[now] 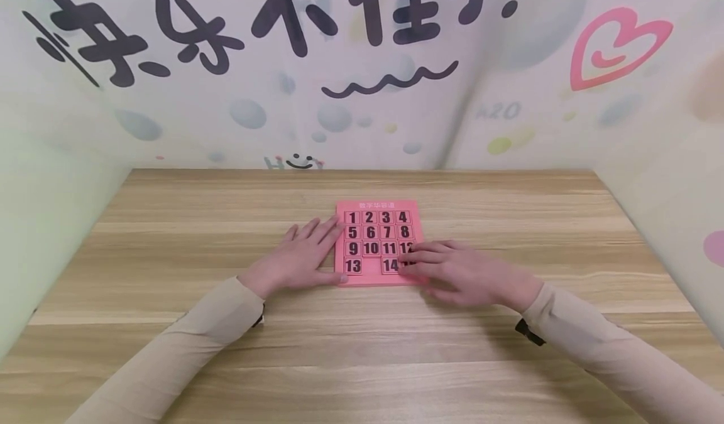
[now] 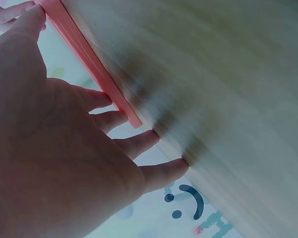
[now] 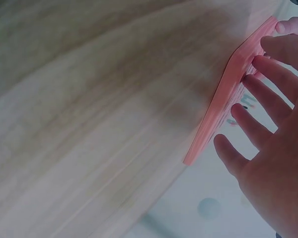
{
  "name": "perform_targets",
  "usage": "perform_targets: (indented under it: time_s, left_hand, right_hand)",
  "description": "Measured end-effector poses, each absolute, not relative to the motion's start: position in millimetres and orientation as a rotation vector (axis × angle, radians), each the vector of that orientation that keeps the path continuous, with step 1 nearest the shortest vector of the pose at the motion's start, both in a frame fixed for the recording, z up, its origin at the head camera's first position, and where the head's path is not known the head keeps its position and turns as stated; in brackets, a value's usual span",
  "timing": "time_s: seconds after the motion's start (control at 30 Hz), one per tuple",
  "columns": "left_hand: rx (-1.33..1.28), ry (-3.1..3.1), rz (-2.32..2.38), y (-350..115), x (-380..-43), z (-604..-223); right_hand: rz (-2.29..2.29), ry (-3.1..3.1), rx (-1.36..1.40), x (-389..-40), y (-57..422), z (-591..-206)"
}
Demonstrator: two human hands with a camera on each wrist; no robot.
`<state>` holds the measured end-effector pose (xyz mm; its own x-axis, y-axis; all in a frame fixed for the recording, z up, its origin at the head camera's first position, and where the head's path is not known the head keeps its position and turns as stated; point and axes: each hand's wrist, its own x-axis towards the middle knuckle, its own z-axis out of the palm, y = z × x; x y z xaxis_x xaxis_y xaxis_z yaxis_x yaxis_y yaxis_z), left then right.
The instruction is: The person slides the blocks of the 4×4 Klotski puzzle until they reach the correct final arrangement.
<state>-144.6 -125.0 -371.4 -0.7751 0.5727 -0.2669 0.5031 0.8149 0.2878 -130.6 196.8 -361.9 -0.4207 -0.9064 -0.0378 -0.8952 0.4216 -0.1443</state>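
A pink sliding number puzzle [image 1: 362, 281] lies flat on the table. Its upper rows read 1 to 8 in order. Below them are 9, 10 [image 1: 371, 248], 11 and a partly covered 12. In the bottom row a gap separates tile 13 [image 1: 353, 266] from tile 14 [image 1: 389, 265], and fingers hide the corner tile. My left hand [image 1: 296, 259] steadies the frame's left side with extended fingers, its thumb at the near corner. Over the lower right tiles reach the spread, gently bent fingers of my right hand [image 1: 466, 274]; the right wrist view [image 3: 278, 124] shows them close above the puzzle's edge.
The wood-grain table [image 1: 362, 361] runs back to a white wall [image 1: 198, 97] printed with dark lettering, bubbles and a pink heart [image 1: 582, 72]. Side walls flank the table left and right. Both forearms wear beige sleeves [image 1: 186, 342], with dark bands at the wrists.
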Motion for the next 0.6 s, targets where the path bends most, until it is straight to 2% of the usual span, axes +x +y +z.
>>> perform_targets:
  time_s: [0.6]
  left_hand:
    - [0.818,2.665,0.274,-126,-145,-372]
  right_hand:
    - [-0.168,2.546,-1.616,-132,184,-366]
